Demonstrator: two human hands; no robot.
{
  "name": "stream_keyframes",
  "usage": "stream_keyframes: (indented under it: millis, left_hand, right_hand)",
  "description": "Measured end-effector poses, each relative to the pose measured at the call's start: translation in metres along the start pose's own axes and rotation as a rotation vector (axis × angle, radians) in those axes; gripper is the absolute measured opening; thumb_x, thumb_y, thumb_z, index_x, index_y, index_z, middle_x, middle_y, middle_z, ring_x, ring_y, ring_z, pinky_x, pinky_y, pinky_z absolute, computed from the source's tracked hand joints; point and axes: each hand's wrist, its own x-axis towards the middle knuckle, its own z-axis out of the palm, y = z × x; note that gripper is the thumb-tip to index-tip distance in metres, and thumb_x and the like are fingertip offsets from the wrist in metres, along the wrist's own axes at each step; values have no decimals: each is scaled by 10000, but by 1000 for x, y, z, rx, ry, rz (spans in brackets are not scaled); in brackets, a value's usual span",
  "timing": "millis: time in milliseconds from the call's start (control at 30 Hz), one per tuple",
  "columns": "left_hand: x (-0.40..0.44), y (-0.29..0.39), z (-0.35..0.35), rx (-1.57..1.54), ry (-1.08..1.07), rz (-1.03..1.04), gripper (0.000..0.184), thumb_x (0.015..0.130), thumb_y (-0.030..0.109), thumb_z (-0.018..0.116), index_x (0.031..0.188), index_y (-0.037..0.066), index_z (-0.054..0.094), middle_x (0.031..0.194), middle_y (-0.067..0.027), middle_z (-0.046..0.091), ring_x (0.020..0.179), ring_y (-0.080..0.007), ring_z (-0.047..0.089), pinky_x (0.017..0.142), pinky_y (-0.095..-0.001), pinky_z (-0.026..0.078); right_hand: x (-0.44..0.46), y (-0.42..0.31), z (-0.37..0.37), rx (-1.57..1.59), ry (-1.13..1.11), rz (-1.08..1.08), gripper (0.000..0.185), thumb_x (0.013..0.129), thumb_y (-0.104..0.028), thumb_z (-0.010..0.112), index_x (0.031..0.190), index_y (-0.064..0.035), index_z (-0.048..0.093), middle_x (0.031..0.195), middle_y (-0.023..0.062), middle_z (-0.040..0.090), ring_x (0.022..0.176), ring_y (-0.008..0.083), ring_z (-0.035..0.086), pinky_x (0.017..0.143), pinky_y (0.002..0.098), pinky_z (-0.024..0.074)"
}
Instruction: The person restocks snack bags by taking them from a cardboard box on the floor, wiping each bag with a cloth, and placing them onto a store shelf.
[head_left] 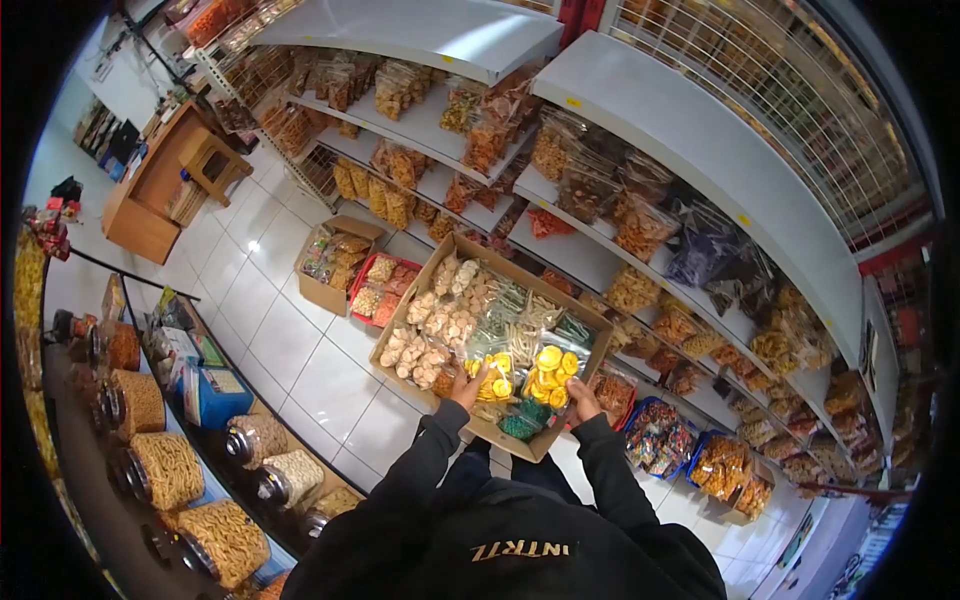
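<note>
L hand [467, 389] grips a clear bag of yellow discs [493, 377] by its left edge, R hand [582, 402] a second yellow bag [549, 376] by its right, both at the near end of the open cardboard box [514, 443]. Most of the box (matte brown) lies fwd & left of the hands, w/ knobbly pale snacks [405, 352] under glossy film.

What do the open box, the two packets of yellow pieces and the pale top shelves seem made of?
Box: matte brown, thin-walled, most likely cardboard.
Left packet and right packet: clear, glossy film, apparently plastic; the yellow pieces show through.
Top shelves: smooth, pale, with a bright sheen; probably painted metal, though laminate is possible.
</note>
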Motion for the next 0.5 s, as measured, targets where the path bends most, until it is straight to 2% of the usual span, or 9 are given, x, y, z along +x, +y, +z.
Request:
stream_keyframes:
  millis: [33,133,167,200,267,300,400,433,500]
  left_hand:
    - [-22,20,10,-35,-105,-3,765,839,430,669,1332,-76,376,1260,-141,514,1124,-212,490,963,-313,390]
    - [-65,57,28,289,-146,-70,705,797,410,718,1244,-78,472,1152,-138,593,1034,-213,554,905,-324,435]
    - [-62,44,27,432,-210,-205,694,780,383,732,1218,-93,481,1139,-165,601,1040,-222,565,894,-333,448]
    - [-44,-12,22,437,-251,-154,688,781,371,732,1223,-91,477,1147,-169,598,1051,-224,563,898,-331,449]
    - [-10,-117,13,441,-330,-52,678,782,347,731,1231,-88,467,1161,-177,592,1073,-229,559,905,-327,450]
    - [-43,-73,39,205,-406,-101,658,798,314,715,1269,-57,444,1210,-150,564,1104,-236,541,925,-323,442]
    - [-48,-79,66,113,-615,-164,681,837,299,679,1346,-21,359,1248,-130,534,1120,-235,528,938,-322,435]
    - [-91,-1,92,-78,-709,-264,685,894,294,613,1399,1,254,1302,-144,479,1184,-236,474,969,-322,405]
    - [-100,1,106,0,-617,-268,702,921,303,573,1419,18,168,1361,-157,404,1224,-242,431,1008,-322,361]
  right_hand:
    - [-18,3,16,5,2,-26,297,953,-163,509,1185,19,539,1186,99,590,1115,213,550,958,323,428]
    - [-54,24,29,-135,4,-60,303,942,-189,522,1173,6,539,1133,86,606,1047,203,593,926,320,465]
    - [-62,31,27,-260,90,15,306,932,-217,550,1144,5,555,1088,63,619,990,171,606,882,286,473]
    - [-59,50,14,-415,81,-85,314,940,-238,545,1126,14,564,1038,50,632,951,138,596,827,275,474]
    - [-83,52,31,-641,137,-228,342,948,-262,536,1122,31,566,999,50,639,921,113,585,794,267,467]
    - [-90,57,28,-705,160,-249,372,950,-278,537,1132,46,561,992,65,641,899,104,585,779,255,466]
    - [-138,30,48,-575,221,-307,391,948,-272,543,1149,63,544,994,77,637,878,103,586,767,247,471]
    - [-143,35,37,-536,239,-362,423,942,-258,557,1185,85,513,986,91,634,871,105,584,758,239,472]
    - [-170,21,40,-508,298,-425,443,936,-249,569,1205,95,493,985,95,632,874,107,583,761,241,471]
